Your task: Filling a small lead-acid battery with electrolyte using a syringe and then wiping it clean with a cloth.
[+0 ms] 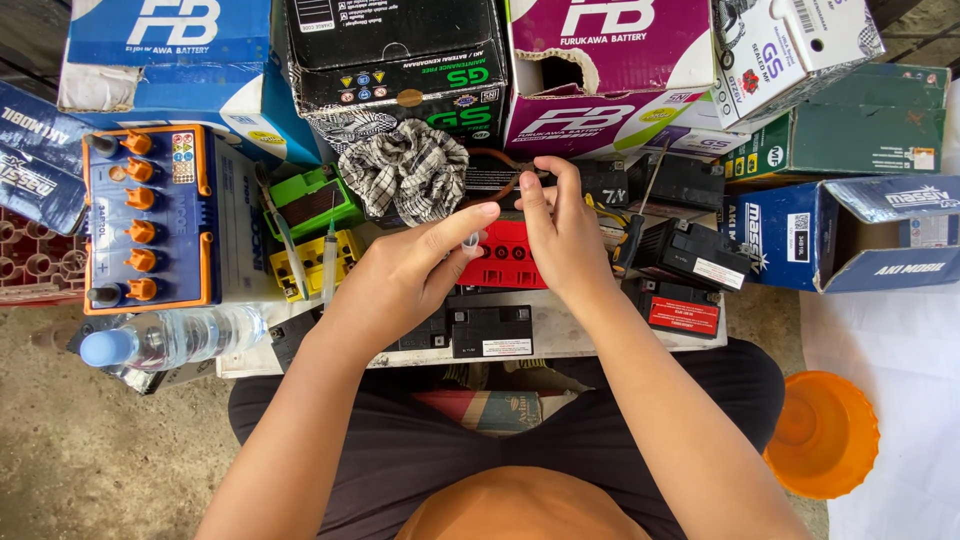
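Person wearing an orange top (pixel 520 505), wearing dark trousers (pixel 400 450) across the lap, both forearms showing bare without sleeves, fingers (pixel 470 222) wearing no rings

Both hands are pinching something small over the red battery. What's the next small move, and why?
Probably lower the small clear piece onto the red battery. The left hand pinches it just above the battery's top while the right hand steadies beside it, so a short descent looks like all that remains.

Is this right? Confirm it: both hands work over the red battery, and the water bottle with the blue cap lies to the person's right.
Not quite. The head view shows the left hand and right hand over the red battery, but the water bottle lies to the person's left.
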